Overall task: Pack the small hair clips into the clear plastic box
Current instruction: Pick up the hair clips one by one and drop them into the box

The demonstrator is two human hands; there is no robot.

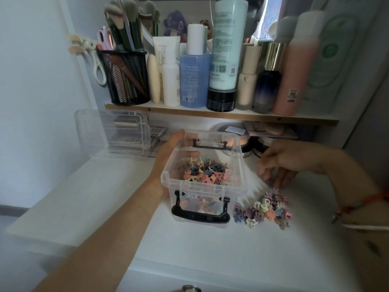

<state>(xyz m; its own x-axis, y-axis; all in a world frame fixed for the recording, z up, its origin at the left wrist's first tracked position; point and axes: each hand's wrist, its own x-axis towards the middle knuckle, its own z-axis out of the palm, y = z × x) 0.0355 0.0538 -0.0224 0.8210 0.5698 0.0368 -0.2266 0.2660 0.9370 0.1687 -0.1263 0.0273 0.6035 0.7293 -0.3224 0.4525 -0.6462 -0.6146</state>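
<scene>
The left hand (168, 152) is curled round the left side of the clear plastic box (243, 175), while the right hand (280, 163), fingers loosely spread and apparently empty, is held just above the loose small hair clips (265, 207) heaped beside the box on the desk (210, 249). With many packed clips (204, 171) already inside, packing is judged well along. A fresh pinch from the heap is called for next, to be carried over the rim.

White desktop (189, 249), pale wall (31, 81) on the left. Across the back, a white shelf (210, 114) with a wood front edge, packed with bottles (228, 43) and a black mesh cup (126, 79) of brushes. Scissors (99, 66) hang beside the cup. Jars (263, 142) under the shelf. Metal knob (190, 288) at bottom edge. Soft, dim light.
</scene>
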